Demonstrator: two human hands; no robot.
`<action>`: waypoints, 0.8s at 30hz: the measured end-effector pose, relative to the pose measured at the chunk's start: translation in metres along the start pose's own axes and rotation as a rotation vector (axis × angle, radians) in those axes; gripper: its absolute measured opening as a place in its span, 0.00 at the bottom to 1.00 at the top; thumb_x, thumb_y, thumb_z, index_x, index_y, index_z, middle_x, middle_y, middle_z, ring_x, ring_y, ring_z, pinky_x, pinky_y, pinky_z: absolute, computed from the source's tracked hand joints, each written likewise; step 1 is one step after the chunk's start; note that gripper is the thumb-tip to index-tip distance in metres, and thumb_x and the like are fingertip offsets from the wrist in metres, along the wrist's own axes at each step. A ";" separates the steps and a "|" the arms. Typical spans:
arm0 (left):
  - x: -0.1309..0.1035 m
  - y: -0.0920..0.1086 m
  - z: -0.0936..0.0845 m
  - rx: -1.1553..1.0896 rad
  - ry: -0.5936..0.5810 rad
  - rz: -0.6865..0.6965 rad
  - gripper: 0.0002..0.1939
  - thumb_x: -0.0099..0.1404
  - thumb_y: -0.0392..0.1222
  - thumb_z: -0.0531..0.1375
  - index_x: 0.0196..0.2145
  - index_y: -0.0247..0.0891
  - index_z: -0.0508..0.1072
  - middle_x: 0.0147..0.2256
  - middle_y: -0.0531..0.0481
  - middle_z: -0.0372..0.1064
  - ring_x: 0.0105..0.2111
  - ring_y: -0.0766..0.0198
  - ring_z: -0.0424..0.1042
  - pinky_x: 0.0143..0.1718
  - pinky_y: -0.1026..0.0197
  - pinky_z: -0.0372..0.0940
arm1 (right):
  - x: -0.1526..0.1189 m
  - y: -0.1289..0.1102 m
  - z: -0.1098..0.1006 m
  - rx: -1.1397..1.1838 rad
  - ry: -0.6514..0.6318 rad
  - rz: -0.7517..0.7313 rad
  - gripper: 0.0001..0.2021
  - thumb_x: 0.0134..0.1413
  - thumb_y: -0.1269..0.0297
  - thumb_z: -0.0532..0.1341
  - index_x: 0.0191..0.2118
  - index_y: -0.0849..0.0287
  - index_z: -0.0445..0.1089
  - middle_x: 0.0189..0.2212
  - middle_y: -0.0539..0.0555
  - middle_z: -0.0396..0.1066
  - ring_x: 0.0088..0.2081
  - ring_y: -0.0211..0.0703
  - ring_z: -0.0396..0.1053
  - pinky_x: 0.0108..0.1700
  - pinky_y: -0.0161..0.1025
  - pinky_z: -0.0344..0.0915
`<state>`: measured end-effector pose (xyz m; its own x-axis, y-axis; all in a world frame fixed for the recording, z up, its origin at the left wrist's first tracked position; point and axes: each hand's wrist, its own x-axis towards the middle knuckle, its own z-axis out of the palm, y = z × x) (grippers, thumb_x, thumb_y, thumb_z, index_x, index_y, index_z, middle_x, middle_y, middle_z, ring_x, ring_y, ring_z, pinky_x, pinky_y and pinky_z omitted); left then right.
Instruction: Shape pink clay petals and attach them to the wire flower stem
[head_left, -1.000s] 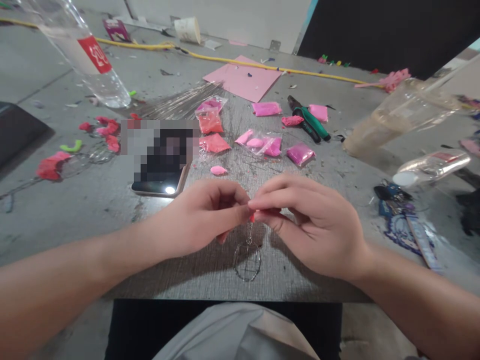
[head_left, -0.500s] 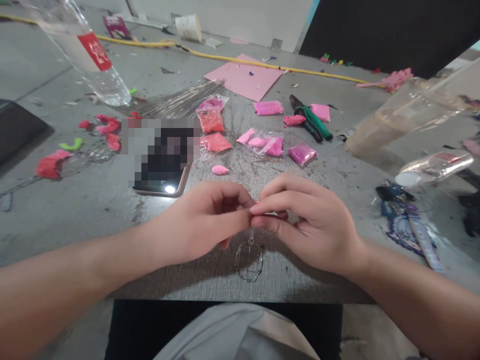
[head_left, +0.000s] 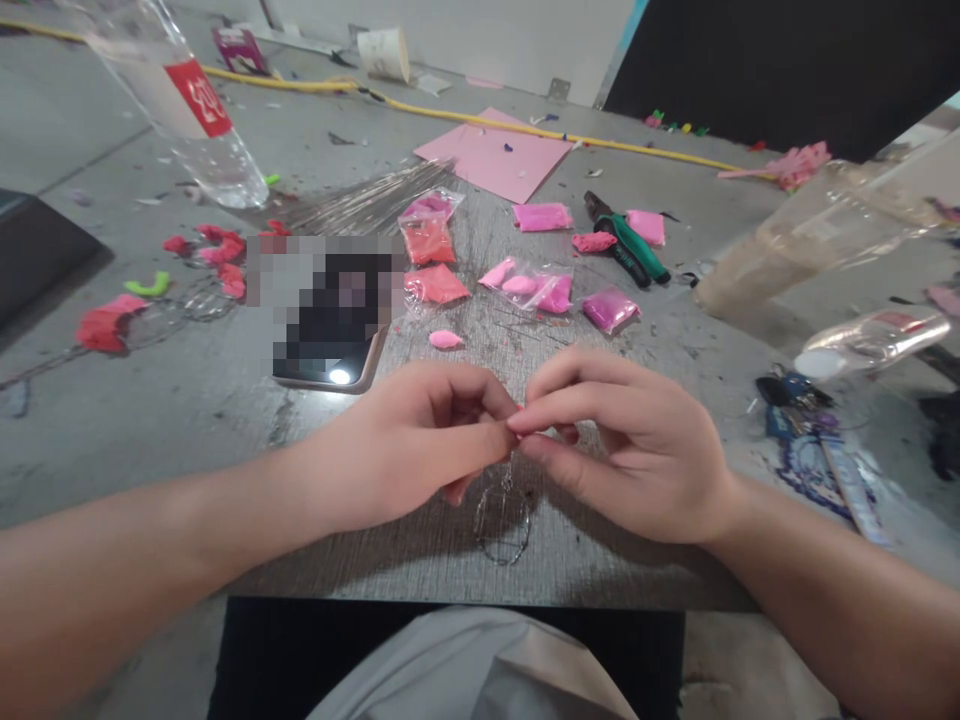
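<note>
In the middle of the table's near side, my left hand [head_left: 420,440] and my right hand [head_left: 630,440] meet at the fingertips. Between them shows a tiny bit of reddish-pink modelling clay [head_left: 519,424], mostly hidden by the fingers. A thin twisted wire frame [head_left: 507,480] hangs down from this spot and ends in a loop. Thumb and index finger of my left hand are closed at the top of the wire. My right hand pinches the clay with thumb and fingertips. Just beyond the hands lies a loose pink clay lump [head_left: 445,340].
Clay packets [head_left: 525,285] lie past my hands, with green-handled pliers [head_left: 630,245] behind. A phone [head_left: 330,370] lies left, near red clay pieces [head_left: 109,322] on wire. Bottles [head_left: 217,160] stand at both sides; keys [head_left: 795,390] lie right. Wires [head_left: 360,205] and pink paper [head_left: 495,155] are farther back.
The view has shifted slightly. Both hands stay joined at the wire; the right fingertips have moved a little, and more of the reddish-pink clay shows between them.
</note>
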<state>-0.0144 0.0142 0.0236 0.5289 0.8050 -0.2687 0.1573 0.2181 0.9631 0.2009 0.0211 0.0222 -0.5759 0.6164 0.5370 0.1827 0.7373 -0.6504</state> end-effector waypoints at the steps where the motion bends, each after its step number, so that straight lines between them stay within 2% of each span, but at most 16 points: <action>1: 0.000 0.000 0.000 -0.002 -0.004 0.003 0.05 0.67 0.36 0.61 0.31 0.38 0.75 0.24 0.57 0.67 0.19 0.72 0.66 0.19 0.70 0.60 | 0.000 0.000 -0.001 -0.002 -0.001 -0.007 0.05 0.59 0.76 0.67 0.41 0.65 0.79 0.36 0.56 0.74 0.35 0.35 0.73 0.38 0.34 0.73; 8: 0.000 -0.004 0.000 0.009 -0.033 0.027 0.06 0.68 0.40 0.62 0.33 0.40 0.76 0.24 0.57 0.67 0.19 0.71 0.66 0.18 0.69 0.60 | 0.000 -0.001 -0.006 -0.040 -0.017 -0.078 0.05 0.59 0.77 0.67 0.40 0.65 0.79 0.34 0.56 0.75 0.34 0.35 0.73 0.36 0.34 0.73; 13: 0.000 -0.003 -0.001 0.012 -0.041 0.015 0.05 0.68 0.39 0.61 0.33 0.41 0.76 0.24 0.58 0.67 0.19 0.71 0.66 0.17 0.69 0.59 | 0.001 -0.001 -0.005 -0.011 -0.008 -0.091 0.06 0.58 0.79 0.67 0.40 0.66 0.79 0.34 0.57 0.75 0.35 0.36 0.73 0.37 0.35 0.73; 17: 0.000 0.001 0.000 0.088 0.004 0.060 0.04 0.65 0.37 0.62 0.31 0.40 0.75 0.22 0.59 0.66 0.19 0.71 0.66 0.18 0.69 0.60 | 0.002 -0.001 -0.005 0.054 -0.022 0.016 0.04 0.57 0.77 0.69 0.39 0.64 0.79 0.35 0.55 0.75 0.34 0.36 0.74 0.36 0.35 0.72; 24: -0.004 0.003 0.005 0.450 0.141 0.346 0.07 0.66 0.35 0.62 0.29 0.38 0.75 0.24 0.58 0.71 0.24 0.72 0.68 0.25 0.69 0.62 | 0.000 0.000 -0.008 0.227 -0.050 0.259 0.08 0.57 0.72 0.71 0.41 0.55 0.77 0.36 0.50 0.76 0.34 0.37 0.73 0.36 0.38 0.72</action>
<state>-0.0121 0.0094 0.0272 0.5017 0.8599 0.0938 0.3507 -0.3014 0.8866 0.2067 0.0233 0.0265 -0.5734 0.7562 0.3154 0.1487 0.4746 -0.8676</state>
